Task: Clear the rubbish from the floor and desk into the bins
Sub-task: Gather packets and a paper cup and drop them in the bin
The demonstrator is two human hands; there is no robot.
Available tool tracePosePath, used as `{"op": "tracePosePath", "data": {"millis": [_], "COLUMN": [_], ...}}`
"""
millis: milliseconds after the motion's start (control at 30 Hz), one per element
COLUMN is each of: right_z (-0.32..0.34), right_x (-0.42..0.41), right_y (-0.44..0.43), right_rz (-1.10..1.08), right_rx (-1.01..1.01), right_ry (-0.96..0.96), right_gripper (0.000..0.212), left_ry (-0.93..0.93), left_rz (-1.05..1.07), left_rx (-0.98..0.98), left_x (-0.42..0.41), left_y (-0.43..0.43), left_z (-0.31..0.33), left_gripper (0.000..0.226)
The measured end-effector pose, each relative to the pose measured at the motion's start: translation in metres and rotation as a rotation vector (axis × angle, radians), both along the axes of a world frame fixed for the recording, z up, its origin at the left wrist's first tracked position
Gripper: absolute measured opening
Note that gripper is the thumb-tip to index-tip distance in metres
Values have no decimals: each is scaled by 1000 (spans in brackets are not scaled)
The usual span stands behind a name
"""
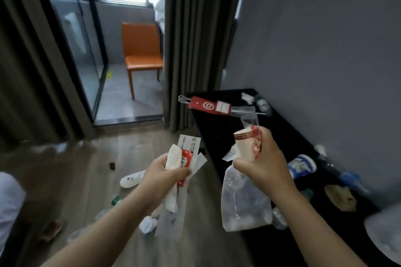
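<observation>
My left hand (161, 174) grips a bundle of rubbish over the floor: a red ketchup sachet (184, 163), a white napkin (173, 160) and long paper receipts (188, 143). My right hand (260, 165) holds a white paper cup with a red rim (244, 144) together with clear plastic bags (245, 204) that hang below it, at the desk's left edge. More rubbish lies on the black desk (219, 136): a red tag with wire (208, 105), a blue-and-white tub (301, 166), a plastic bottle (262, 104), a crumpled brown scrap (341, 196).
The wooden floor holds a white slipper (132, 179), a crumpled tissue (147, 224), a small bottle (115, 200) and a brown slipper (51, 228). Grey curtains (191, 45) flank a glass door; an orange chair (142, 54) stands on the balcony. No bin is in view.
</observation>
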State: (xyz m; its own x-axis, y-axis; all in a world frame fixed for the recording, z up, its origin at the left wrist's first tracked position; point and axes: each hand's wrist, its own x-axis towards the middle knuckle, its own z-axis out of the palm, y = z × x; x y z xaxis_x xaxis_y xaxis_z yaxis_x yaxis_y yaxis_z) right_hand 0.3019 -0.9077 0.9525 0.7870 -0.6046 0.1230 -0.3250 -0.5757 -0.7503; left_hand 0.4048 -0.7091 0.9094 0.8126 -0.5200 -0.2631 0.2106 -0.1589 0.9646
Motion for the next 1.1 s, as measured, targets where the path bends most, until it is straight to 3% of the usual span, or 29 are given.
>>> {"op": "tracePosePath", "data": {"millis": [233,433,767,1100], "right_z": [42,70,102,121], "right_x": [-115,-227,-458,-679], "right_y": [26,90,258,463], "right_rz": [-486,-874,-1552,-1928], "right_rx": [71,53,-95,-239], "right_ry": [-166,-231,-279,-311], "right_gripper": [56,63,58,54], "left_ry": [-71,-75,-20,66], "left_rz": [-343,-739,-1366,-1755], "left_rx": [-104,-184,-291,-368], "left_x": [-51,-135,-381,-656], "left_y": [-56,-79,-39,97], "left_z": [59,91,131,146], "left_gripper": [17,18,21,18]}}
